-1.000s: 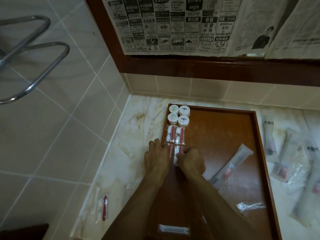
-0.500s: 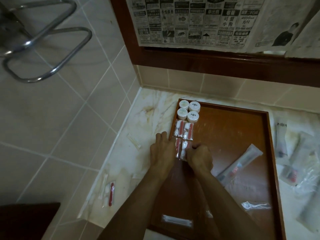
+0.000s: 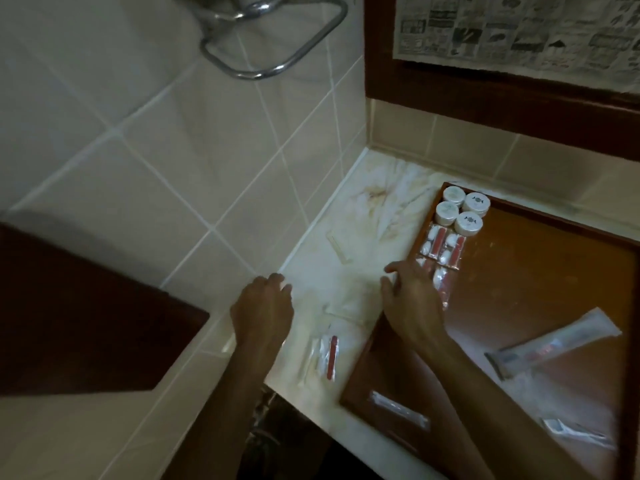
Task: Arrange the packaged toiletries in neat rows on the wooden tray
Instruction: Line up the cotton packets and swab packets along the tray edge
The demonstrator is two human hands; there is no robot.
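Nothing is held by either hand, left hand [image 3: 263, 306] and right hand [image 3: 412, 299] loosely spread, so the aligned sachets [image 3: 440, 249] could be nudged askew if brushed.

A polished wooden tray [image 3: 540, 271] sits on a glossy marble-look counter [image 3: 346, 271]. Clear plastic packets [image 3: 441, 249] shine; the towel rail [image 3: 277, 46] is chrome.

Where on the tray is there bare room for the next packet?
Bare wood fills the tray middle, between the red-strip packets and the long tube packet. The far-left corner is crowded: four jars, then packets, with the right hand there.
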